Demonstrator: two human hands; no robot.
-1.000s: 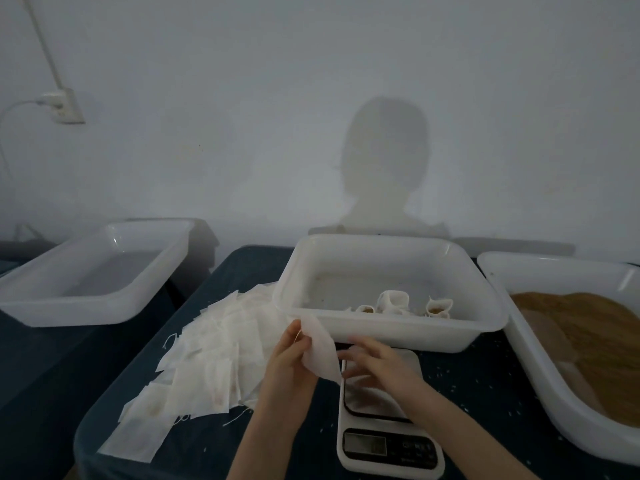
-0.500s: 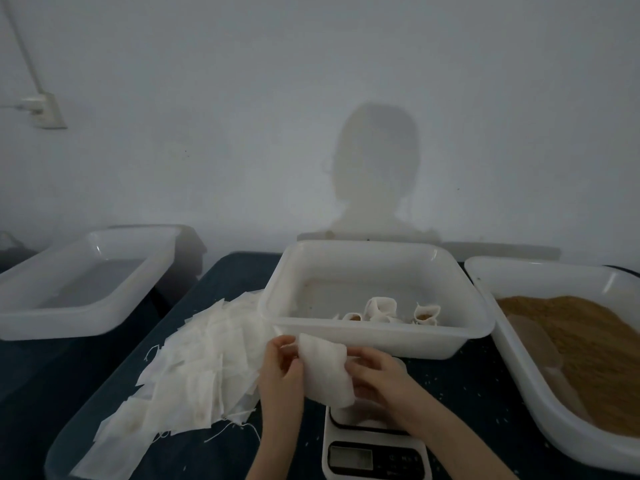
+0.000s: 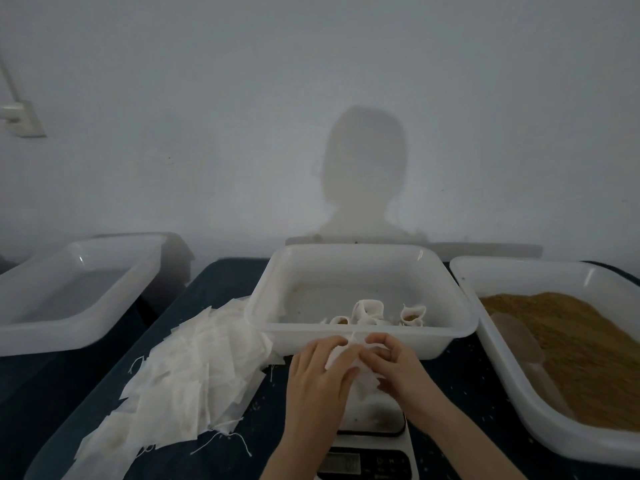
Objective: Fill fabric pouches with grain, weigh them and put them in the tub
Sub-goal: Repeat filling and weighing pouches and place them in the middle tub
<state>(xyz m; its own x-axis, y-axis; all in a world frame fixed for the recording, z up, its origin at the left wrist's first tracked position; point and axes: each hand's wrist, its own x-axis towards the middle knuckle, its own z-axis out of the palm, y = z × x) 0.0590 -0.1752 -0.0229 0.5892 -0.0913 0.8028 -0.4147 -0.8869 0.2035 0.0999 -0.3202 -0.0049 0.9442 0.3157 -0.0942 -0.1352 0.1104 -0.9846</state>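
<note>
Both hands hold one white fabric pouch (image 3: pixel 360 370) above the kitchen scale (image 3: pixel 367 445), just in front of the middle tub. My left hand (image 3: pixel 318 375) pinches its left side and my right hand (image 3: pixel 394 365) pinches its right side near the top edge. The middle white tub (image 3: pixel 360 336) holds a few pouches (image 3: pixel 372 311) with brown grain in them. A large white tub (image 3: pixel 512 386) at the right holds a heap of brown grain (image 3: pixel 568 344) and a pale scoop (image 3: pixel 519 337).
A pile of flat white pouches (image 3: pixel 187 375) lies on the dark table to the left of my hands. A further white tub (image 3: pixel 69 299) stands at the far left. A wall rises right behind the tubs.
The hands have lowered and bunched the pouch between them, closer together than before. The camera has tilted down and moved nearer the table.
</note>
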